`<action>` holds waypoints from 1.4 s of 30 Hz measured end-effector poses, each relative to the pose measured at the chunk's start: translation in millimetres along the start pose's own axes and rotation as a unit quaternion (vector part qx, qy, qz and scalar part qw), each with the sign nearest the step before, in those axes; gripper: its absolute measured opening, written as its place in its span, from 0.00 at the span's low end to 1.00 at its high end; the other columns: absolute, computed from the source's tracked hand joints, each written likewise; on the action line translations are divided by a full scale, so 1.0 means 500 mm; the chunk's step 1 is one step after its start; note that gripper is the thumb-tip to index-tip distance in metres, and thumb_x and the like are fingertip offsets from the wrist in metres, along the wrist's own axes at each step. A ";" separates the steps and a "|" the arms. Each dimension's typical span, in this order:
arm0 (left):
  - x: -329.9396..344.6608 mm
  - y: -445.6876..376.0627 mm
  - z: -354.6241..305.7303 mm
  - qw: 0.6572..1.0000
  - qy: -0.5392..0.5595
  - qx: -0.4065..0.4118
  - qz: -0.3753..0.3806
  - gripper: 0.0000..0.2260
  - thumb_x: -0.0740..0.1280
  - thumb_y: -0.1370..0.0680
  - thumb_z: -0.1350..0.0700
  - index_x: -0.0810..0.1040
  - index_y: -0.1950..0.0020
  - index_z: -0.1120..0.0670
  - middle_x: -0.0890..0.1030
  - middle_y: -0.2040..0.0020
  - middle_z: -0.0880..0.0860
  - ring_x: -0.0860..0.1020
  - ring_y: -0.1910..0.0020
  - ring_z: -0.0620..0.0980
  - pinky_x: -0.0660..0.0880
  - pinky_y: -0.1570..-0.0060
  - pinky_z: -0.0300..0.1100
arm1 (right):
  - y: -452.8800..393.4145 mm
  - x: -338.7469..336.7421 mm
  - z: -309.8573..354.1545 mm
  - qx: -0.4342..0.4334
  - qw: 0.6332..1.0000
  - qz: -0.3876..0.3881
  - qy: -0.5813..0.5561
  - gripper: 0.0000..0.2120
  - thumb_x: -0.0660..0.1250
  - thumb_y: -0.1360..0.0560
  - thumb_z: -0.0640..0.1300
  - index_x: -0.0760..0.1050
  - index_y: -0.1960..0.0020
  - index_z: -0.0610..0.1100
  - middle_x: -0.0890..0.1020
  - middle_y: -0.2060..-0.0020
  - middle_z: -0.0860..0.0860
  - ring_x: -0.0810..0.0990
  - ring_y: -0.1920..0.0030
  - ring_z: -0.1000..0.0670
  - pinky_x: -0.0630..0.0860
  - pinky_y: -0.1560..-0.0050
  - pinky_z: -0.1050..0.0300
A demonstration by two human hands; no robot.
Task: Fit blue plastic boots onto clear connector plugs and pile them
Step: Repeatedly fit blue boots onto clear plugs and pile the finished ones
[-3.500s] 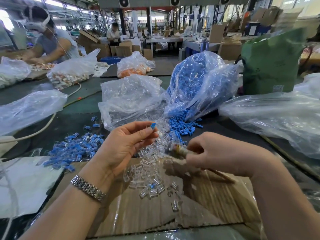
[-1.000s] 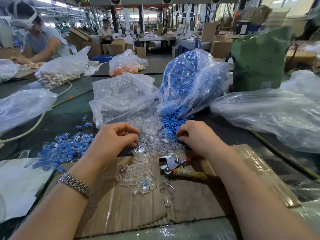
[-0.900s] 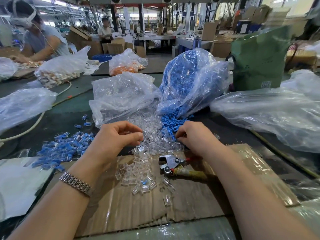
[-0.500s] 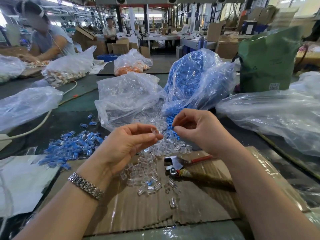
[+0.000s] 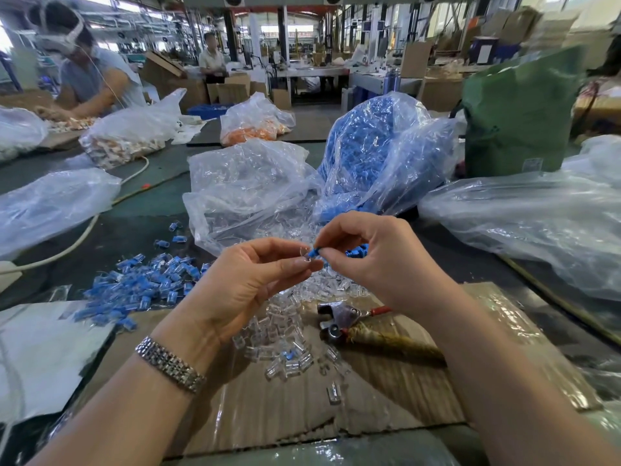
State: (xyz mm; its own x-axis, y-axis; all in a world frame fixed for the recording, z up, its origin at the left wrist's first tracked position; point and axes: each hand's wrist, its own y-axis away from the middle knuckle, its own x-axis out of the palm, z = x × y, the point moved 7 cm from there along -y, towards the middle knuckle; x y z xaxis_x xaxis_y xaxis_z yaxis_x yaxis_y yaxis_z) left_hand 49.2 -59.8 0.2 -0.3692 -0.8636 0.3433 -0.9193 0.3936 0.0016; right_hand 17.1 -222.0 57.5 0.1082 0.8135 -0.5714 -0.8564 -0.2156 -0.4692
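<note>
Pinching blue boot (image 5: 313, 253) against barely visible clear plug (image 5: 305, 253).

**Around the work spot**

A pair of pliers (image 5: 349, 322) lies on a flat sheet of cardboard (image 5: 386, 391) on the dark counter (image 5: 141, 230). A wristwatch (image 5: 169, 364) with a metal band is in the near left. A green bag (image 5: 517, 112) stands far right, near a large clear plastic sheet (image 5: 524, 223). A bag of orange parts (image 5: 255, 124) sits further back. A white cable (image 5: 84, 230) runs along the left side. Two workers (image 5: 90, 75) sit behind, one far off, among cardboard boxes (image 5: 232, 89).
</note>
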 end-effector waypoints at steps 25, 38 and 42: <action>-0.021 0.003 -0.015 0.997 0.057 0.028 -0.042 0.09 0.73 0.30 0.68 0.87 0.52 0.60 0.84 0.46 0.67 0.84 0.44 0.61 0.82 0.53 0.40 | 0.052 -0.007 -0.057 0.199 0.938 0.241 0.150 0.13 0.70 0.27 0.55 0.80 0.59 0.45 0.85 0.65 0.50 0.80 0.67 0.52 0.77 0.59 0.50; 0.009 0.016 -0.037 0.989 -0.105 0.101 -0.035 0.16 0.80 0.39 0.51 0.88 0.53 0.50 0.87 0.52 0.54 0.85 0.51 0.48 0.80 0.52 0.36 | 0.040 0.002 -0.018 0.151 0.961 0.220 0.064 0.15 0.67 0.20 0.51 0.74 0.57 0.40 0.83 0.59 0.39 0.82 0.55 0.37 0.79 0.49 0.37; 0.014 0.014 -0.038 0.980 -0.140 0.131 -0.050 0.12 0.78 0.35 0.52 0.87 0.53 0.49 0.87 0.53 0.54 0.85 0.52 0.47 0.79 0.54 0.33 | 0.040 0.010 -0.014 0.148 0.961 0.224 0.072 0.14 0.67 0.19 0.51 0.73 0.55 0.40 0.82 0.59 0.39 0.81 0.55 0.38 0.78 0.49 0.38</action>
State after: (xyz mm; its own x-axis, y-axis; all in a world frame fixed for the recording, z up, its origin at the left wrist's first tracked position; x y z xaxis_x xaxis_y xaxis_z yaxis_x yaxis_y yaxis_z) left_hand 42.8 -56.8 20.5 -0.2641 -0.9609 0.0830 -0.9431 0.2392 -0.2309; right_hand 4.0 -225.9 40.4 -0.2543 0.5878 -0.7680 -0.9371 -0.3461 0.0454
